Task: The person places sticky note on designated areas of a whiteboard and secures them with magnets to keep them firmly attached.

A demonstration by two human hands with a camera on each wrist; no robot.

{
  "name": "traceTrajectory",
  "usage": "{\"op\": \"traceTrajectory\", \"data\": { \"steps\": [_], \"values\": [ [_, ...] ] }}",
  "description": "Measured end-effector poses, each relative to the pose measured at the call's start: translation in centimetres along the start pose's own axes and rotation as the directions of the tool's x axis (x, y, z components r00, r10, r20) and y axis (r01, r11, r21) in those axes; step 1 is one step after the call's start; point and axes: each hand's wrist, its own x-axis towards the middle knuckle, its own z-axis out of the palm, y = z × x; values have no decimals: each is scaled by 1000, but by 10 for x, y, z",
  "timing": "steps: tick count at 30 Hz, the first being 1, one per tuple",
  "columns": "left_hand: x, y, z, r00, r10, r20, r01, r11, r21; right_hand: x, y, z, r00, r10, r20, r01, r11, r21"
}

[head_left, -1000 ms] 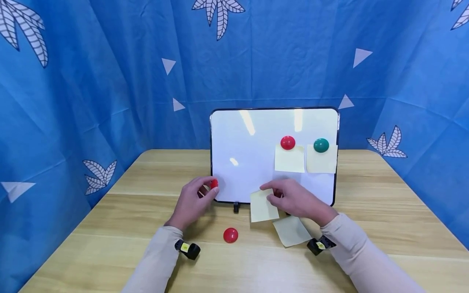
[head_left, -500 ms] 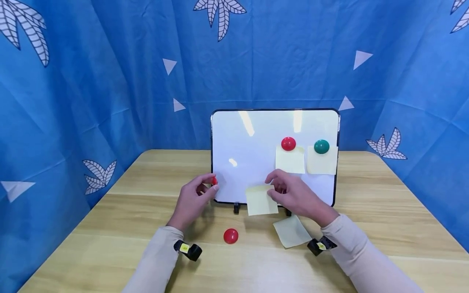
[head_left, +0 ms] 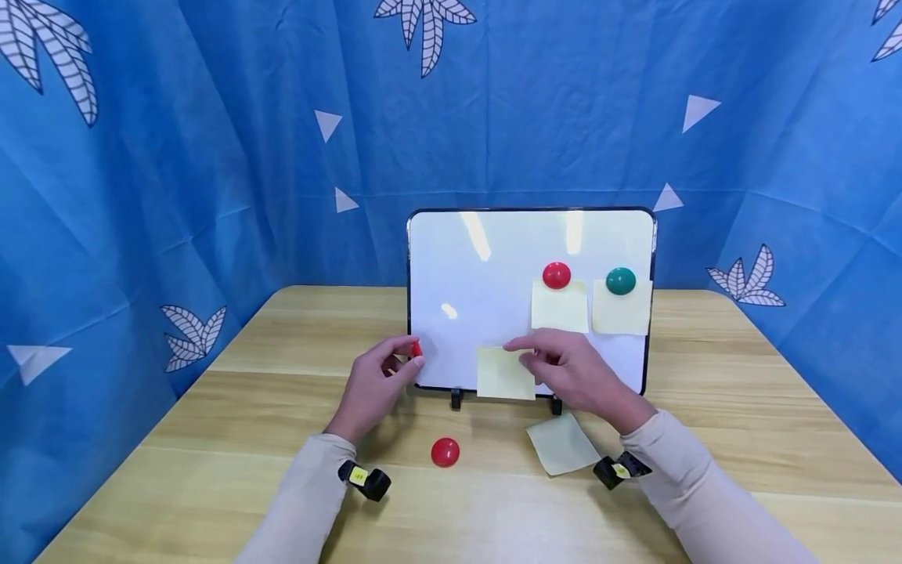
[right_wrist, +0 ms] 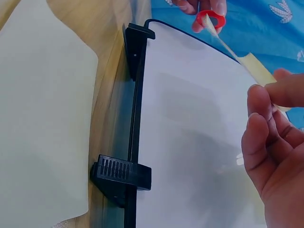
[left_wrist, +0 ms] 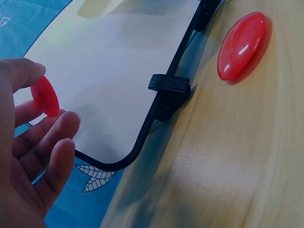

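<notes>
My left hand pinches a round red magnet between thumb and forefinger, by the lower left corner of the whiteboard. In the left wrist view the magnet stands on edge and the other fingers are loosely bent. A pale yellow sticky note hangs from my right hand, pinched near its upper right corner. The note is in front of the board's lower edge; the right wrist view shows it nearly edge-on, apart from the board. A second red magnet lies on the table between my arms.
On the board's right half, a red magnet and a green magnet each hold a sticky note. Another sticky note lies on the wooden table near my right wrist. Black feet support the board. A blue curtain hangs behind.
The sticky note in my right hand has risen from in front of the table to the board's lower edge and straightened. My left hand keeps its magnet, which has turned more edge-on.
</notes>
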Motion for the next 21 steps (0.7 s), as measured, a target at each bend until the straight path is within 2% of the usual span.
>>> {"op": "traceTrajectory", "data": {
  "steps": [7,16,21],
  "values": [
    [0,0,1,1000,-13,8,13,1000,-6,1,-3,-1,999,48,-12,-48,998,-28],
    [1,-4,1,1000,-21,-4,21,999,-48,8,-8,-4,997,63,-51,-65,997,-46],
    [3,-3,0,1000,-6,-11,6,999,-41,13,-11,-6,997,53,-61,-56,998,-40]
  ]
}}
